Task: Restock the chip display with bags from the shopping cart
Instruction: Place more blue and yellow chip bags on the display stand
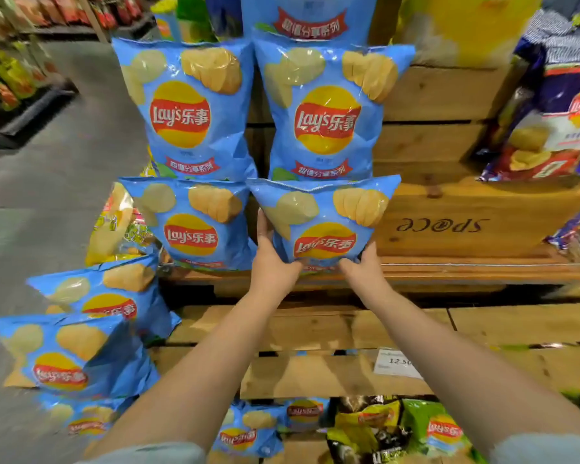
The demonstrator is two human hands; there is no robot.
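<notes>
At frame centre, blue Lay's bag (322, 222) gripped by left hand (268, 259) and right hand (365, 266), going onto wooden crate display (449, 222); more bags lower frame unplaced.

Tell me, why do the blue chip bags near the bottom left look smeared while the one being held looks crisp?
Head view: the wide-angle lens stretches and blurs the edges, so the lower-left Lay's bag smears; the held Lay's bag, between left hand and right hand, sits central and sharp, with overhead glare streaking its foil.
</notes>
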